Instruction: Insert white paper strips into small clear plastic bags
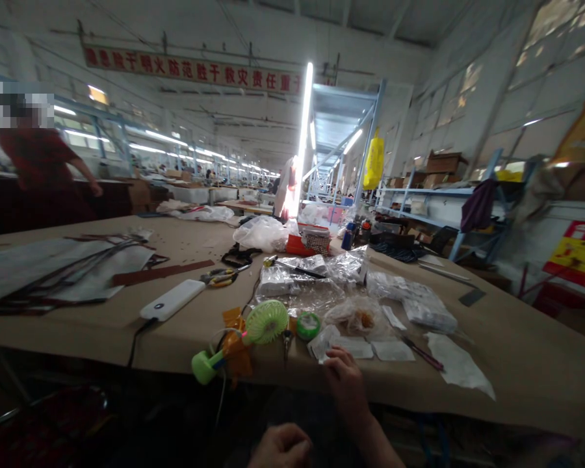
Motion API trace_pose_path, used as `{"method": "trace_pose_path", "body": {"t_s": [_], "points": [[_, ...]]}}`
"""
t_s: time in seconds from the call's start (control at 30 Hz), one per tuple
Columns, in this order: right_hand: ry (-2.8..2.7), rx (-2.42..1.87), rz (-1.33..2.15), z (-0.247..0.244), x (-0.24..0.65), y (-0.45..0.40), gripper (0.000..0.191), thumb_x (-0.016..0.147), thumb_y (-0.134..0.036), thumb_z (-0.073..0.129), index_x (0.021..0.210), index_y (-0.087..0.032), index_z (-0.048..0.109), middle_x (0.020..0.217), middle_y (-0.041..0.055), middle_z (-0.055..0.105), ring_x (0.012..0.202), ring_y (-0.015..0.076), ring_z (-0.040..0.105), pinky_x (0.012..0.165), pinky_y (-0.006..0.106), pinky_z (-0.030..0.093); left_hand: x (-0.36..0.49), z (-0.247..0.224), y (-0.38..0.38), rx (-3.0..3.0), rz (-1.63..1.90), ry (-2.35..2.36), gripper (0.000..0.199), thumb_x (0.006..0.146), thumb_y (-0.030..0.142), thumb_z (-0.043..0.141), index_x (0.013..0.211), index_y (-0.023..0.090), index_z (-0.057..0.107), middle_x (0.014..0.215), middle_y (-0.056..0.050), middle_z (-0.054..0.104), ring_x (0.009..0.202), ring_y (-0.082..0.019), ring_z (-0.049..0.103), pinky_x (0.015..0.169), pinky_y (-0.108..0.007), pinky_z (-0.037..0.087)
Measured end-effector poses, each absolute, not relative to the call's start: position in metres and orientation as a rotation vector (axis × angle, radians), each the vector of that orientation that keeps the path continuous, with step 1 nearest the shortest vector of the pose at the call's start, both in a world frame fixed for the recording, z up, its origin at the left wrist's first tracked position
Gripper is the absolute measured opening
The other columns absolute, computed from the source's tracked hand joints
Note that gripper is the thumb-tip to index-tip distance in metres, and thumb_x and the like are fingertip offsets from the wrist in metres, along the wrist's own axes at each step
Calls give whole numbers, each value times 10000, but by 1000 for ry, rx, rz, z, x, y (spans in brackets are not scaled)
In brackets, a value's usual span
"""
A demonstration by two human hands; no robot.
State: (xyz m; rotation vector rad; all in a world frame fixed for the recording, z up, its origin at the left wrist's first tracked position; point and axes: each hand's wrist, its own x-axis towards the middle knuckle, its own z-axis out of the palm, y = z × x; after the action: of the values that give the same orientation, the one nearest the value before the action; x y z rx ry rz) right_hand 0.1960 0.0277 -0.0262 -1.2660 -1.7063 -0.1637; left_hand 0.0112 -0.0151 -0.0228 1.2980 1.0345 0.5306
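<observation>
My right hand (346,383) reaches to the table's near edge, its fingertips at a small clear plastic bag (323,343); whether they grip it is unclear. My left hand (281,447) is low in the view, in front of the table edge, with its fingers curled; anything inside them is hidden. White paper pieces (394,350) lie just beyond my right hand. A green tape roll (308,325) and a green fan (266,322) are to the left of the small bag. Clear plastic packages (292,279) lie farther back.
On the table (175,341) are a white power bank (173,300), yellow-handled pliers (223,278), a purple-handled tool (426,354) and a torn white sheet (458,364). Flat pieces (53,266) cover the left side. A person in red (39,162) stands beyond at the left.
</observation>
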Motion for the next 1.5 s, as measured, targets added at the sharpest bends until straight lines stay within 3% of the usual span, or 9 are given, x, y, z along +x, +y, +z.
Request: {"method": "trace_pose_path", "body": {"t_s": [0.33, 0.43, 0.57, 0.73, 1.03, 1.27, 1.37, 1.5], "points": [[-1704, -1235, -185, -22, 195, 25, 142, 836, -217, 548, 725, -208, 637, 885, 54, 674, 966, 208, 612, 803, 343, 519, 38, -5, 4, 873, 669, 884, 368, 585, 464, 689, 708, 147, 547, 548, -26, 605, 435, -127, 533, 434, -235, 369], [-1672, -1195, -175, -18, 198, 21, 134, 844, -209, 536, 791, -199, 659, 882, 65, 680, 934, 210, 621, 784, 352, 524, 35, 8, 3, 821, 688, 854, 318, 637, 399, 681, 755, 131, 556, 597, -41, 626, 480, -130, 571, 464, -231, 394], [-1666, -1226, -87, -19, 202, 15, 153, 865, -211, 503, 873, -201, 656, 956, 67, 666, 1023, 194, 582, 886, 374, 485, 33, 22, 2, 782, 690, 783, 222, 722, 299, 642, 821, 116, 565, 674, -62, 649, 544, -131, 606, 531, -243, 442], [-1695, -1212, -9, -25, 200, -3, 128, 850, -202, 533, 854, -223, 660, 957, 52, 658, 1059, 195, 557, 901, 388, 479, 39, 27, 5, 623, 697, 737, 133, 807, 235, 559, 869, 117, 567, 713, -66, 646, 560, -117, 605, 562, -242, 467], [-1880, -1097, -19, -19, 188, -45, 156, 841, -140, 531, 917, -226, 637, 1017, 50, 643, 1144, 216, 488, 940, 430, 458, 54, 21, 7, 532, 753, 702, 73, 796, 117, 537, 789, 84, 601, 667, -39, 604, 525, -89, 548, 505, -207, 440], [-1924, -1578, -306, -8, 223, -16, 372, 860, -267, 499, 1210, -144, 520, 1152, 133, 574, 1165, 286, 440, 963, 485, 412, 52, 20, 3, 551, 704, 816, 86, 803, 145, 536, 851, 97, 588, 643, -55, 632, 532, -129, 600, 546, -257, 488], [-1965, -1720, -376, -7, 236, -5, 369, 844, -247, 510, 1197, -145, 536, 1158, 141, 573, 1135, 307, 456, 938, 490, 407, 51, 17, 1, 586, 688, 854, 107, 805, 150, 528, 883, 101, 582, 630, -55, 635, 531, -136, 611, 546, -260, 493], [-1928, -1659, -335, -11, 243, -2, 249, 858, -189, 485, 1073, -189, 610, 1081, 91, 627, 1057, 262, 516, 922, 435, 405, 49, 13, -1, 598, 659, 891, 81, 798, 170, 539, 835, 109, 576, 592, -41, 620, 506, -134, 606, 533, -261, 497]]}}
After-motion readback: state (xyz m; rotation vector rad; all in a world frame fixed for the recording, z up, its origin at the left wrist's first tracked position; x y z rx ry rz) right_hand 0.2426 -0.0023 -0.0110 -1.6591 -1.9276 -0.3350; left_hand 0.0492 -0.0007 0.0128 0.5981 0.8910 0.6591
